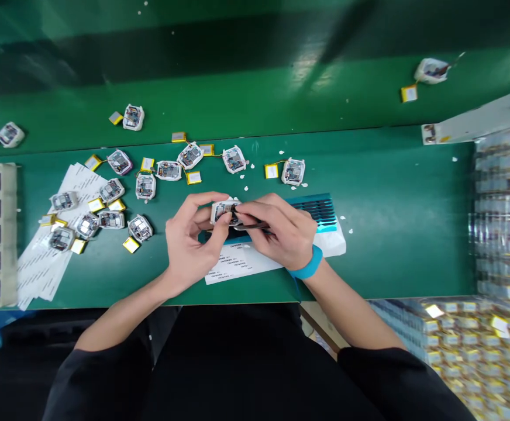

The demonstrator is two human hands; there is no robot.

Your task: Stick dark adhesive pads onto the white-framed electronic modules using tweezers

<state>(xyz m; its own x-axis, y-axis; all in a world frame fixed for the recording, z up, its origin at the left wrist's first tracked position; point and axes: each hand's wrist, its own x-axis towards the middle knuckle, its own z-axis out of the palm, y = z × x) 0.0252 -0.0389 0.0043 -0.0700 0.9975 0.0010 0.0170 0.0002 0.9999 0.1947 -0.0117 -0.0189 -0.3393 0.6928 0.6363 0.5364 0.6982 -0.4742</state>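
Observation:
A white watch-like case with electronics inside (223, 210) is held between the thumb and fingers of my left hand (196, 240). My right hand (281, 228), with a blue band (308, 263) at the wrist, pinches dark tweezers (252, 226), and its fingertips touch the case's right side. Beneath my hands lie a printed white sheet (231, 266) and a blue sheet with rows of black strips (320, 211). Beyond my hands, another open case (234, 159) rests on the green table (390, 204). The tips of the tweezers are hidden by my fingers.
Several open cases (145, 186) with yellow-edged batteries (131, 244) lie to the left, some on printed sheets (82, 181). A cream compartment tray (9, 234) stands at the far left. Clear trays of parts (505, 216) are at the right. One case (431, 71) sits at the back right.

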